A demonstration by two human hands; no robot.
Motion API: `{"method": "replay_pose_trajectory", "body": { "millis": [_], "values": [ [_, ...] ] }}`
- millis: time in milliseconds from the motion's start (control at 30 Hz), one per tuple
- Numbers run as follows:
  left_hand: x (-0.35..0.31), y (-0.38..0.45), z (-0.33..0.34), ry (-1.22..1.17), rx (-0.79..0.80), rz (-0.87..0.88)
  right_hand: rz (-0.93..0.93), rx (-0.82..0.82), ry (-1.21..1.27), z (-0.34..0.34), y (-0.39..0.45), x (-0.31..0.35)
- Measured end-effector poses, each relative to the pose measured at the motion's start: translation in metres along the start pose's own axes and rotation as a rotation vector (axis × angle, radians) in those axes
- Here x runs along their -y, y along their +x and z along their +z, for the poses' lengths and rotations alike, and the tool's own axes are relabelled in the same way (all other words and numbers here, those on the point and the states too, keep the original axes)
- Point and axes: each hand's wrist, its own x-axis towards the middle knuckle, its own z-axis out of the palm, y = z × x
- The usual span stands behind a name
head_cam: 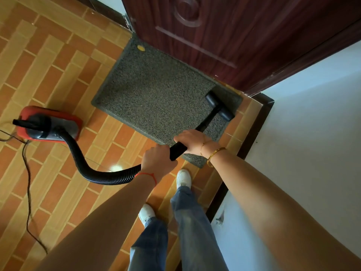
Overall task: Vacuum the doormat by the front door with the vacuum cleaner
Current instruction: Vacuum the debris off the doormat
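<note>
A grey speckled doormat (156, 90) lies on the tiled floor against the dark wooden front door (224, 32). The vacuum's black floor nozzle (219, 105) rests on the mat's right end, near the wall corner. A black wand (205, 124) runs from the nozzle back to my hands. My right hand (192, 140) grips the wand higher up. My left hand (158, 160) grips it lower, where the ribbed black hose (93, 169) joins. The hose curves left to the red and black vacuum body (48, 125) on the floor.
A small yellow spot (141, 48) sits on the mat's far corner by the door. The vacuum's black power cord (29, 192) trails across the orange tiles at left. A white wall (312, 133) with dark skirting stands close on the right. My white shoes stand just before the mat.
</note>
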Motion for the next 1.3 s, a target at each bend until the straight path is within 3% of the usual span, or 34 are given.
{"method": "replay_pose_trajectory", "body": {
  "millis": [333,567,800,1300],
  "values": [
    [-0.023,0.063,-0.033,-0.042,-0.031,0.010,0.022,0.013,-0.035,-0.038,0.020,-0.062],
    [-0.013,0.061,-0.039,-0.064,-0.030,0.037,0.039,0.013,-0.027,-0.042,0.026,-0.055],
    [0.029,0.021,-0.030,-0.024,0.009,0.010,0.028,0.023,-0.015,-0.028,0.037,0.004],
    [0.169,-0.129,0.035,0.051,0.089,-0.036,-0.053,0.060,0.019,0.052,0.061,0.206]
  ]
}}
